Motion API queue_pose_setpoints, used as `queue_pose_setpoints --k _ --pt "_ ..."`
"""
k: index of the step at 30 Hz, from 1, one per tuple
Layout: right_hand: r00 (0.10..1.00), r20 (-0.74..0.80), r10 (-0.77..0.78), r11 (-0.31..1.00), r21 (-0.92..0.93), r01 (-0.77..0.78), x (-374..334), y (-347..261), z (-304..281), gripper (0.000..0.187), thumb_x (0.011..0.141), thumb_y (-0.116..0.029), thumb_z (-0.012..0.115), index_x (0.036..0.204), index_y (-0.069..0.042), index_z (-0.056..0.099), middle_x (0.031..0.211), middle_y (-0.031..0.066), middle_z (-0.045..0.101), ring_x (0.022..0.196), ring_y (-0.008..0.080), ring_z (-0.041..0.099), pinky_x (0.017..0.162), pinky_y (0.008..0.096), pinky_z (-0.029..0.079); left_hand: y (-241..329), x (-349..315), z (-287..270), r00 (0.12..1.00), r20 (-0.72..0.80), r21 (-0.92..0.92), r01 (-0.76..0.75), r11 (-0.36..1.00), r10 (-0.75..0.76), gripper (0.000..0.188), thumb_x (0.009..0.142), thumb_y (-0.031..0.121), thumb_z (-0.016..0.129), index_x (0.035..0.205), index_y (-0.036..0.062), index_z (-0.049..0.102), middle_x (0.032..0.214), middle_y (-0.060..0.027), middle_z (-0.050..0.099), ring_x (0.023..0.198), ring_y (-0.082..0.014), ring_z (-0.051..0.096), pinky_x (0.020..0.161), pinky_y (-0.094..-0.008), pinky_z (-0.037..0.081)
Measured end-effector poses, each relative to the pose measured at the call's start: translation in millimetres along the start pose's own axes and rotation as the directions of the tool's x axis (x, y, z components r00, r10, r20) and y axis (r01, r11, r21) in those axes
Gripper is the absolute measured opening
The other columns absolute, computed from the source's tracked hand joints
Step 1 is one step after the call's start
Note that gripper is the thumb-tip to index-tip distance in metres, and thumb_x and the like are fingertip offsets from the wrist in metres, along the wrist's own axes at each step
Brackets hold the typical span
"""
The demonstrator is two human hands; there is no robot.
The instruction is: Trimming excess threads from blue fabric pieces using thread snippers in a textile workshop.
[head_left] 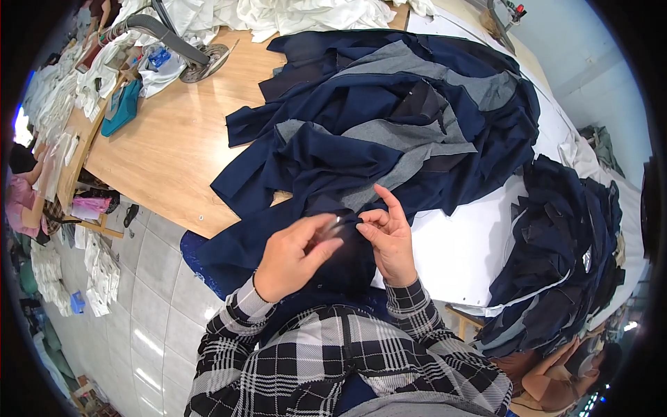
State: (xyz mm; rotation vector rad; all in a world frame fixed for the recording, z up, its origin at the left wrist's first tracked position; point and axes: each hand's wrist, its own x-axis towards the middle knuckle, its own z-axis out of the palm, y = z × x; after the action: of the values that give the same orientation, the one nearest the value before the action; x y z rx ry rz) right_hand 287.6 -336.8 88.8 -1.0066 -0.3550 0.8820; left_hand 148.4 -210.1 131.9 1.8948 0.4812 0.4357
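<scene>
Both of my hands are in front of my body, over dark navy cloth. My right hand [390,243] pinches the edge of a navy garment piece [306,167] between thumb and fingertips, its index finger raised. Close by on the left, my left hand [295,257] is curled, with its fingertips smeared by motion. A small shiny glint shows at those fingertips, too blurred to name. The held cloth hangs down toward my lap. It joins a large heap of navy and grey garment pieces [410,69] spread across the table.
The wooden table [167,146] extends left, with a teal pouch [121,108] and a grey curved hose-like arm [167,43]. White cloth [292,15] lines the far edge. More navy pieces [549,236] hang at the right beside a white surface [462,250]. Other people sit at far left and lower right.
</scene>
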Motion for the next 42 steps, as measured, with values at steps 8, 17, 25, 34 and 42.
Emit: queue_pose_setpoints --k 8,17,25,34,42 --pt "1.0 -0.006 -0.008 1.0 -0.006 0.008 -2 0 0 0.065 0.08 0.009 0.061 0.137 -0.003 0.033 0.093 0.0055 0.062 0.086 0.0082 0.058 0.081 0.0212 0.048 -5 4 14 0.995 0.085 0.093 0.052 0.994 -0.06 0.034 0.08 0.019 0.068 0.099 0.0034 0.046 0.069 -0.0131 0.062 0.06 -0.0271 0.063 0.053 -0.0324 0.045" --pt "1.0 0.003 -0.019 0.998 -0.064 0.02 -3 -3 3 0.065 0.081 0.009 0.061 0.137 -0.003 0.032 0.093 0.0061 0.063 0.085 0.0079 0.059 0.081 0.0212 0.048 -10 5 17 0.997 0.064 0.068 0.035 0.997 -0.039 0.033 0.08 0.018 0.068 0.098 0.0031 0.045 0.07 -0.0131 0.062 0.061 -0.0264 0.063 0.053 -0.032 0.045" --pt "0.999 0.01 -0.046 0.992 -0.117 0.047 -3 -1 3 0.064 0.081 0.008 0.061 0.138 -0.003 0.032 0.094 0.0062 0.062 0.086 0.0084 0.058 0.081 0.0212 0.048 -5 7 13 0.994 0.09 0.056 0.061 0.997 -0.065 0.033 0.08 0.017 0.068 0.098 0.0023 0.045 0.072 -0.0138 0.063 0.063 -0.0254 0.063 0.055 -0.0312 0.046" --pt "0.999 0.015 -0.05 0.99 -0.133 0.051 -3 -2 2 0.065 0.082 0.006 0.062 0.138 -0.003 0.032 0.094 0.0057 0.062 0.085 0.0077 0.057 0.079 0.0203 0.047 -5 11 13 0.988 0.126 0.03 0.09 0.995 -0.093 0.033 0.08 0.016 0.068 0.098 0.0016 0.045 0.075 -0.0144 0.063 0.065 -0.0243 0.064 0.057 -0.03 0.047" --pt "0.999 0.024 -0.042 0.988 -0.15 0.045 -3 -3 3 0.064 0.082 0.006 0.062 0.138 -0.004 0.032 0.094 0.005 0.062 0.084 0.0072 0.057 0.077 0.0193 0.046 -3 13 12 0.981 0.153 -0.035 0.125 0.992 -0.118 0.032 0.081 0.016 0.068 0.097 0.0004 0.044 0.075 -0.0145 0.062 0.065 -0.022 0.063 0.058 -0.0294 0.047"
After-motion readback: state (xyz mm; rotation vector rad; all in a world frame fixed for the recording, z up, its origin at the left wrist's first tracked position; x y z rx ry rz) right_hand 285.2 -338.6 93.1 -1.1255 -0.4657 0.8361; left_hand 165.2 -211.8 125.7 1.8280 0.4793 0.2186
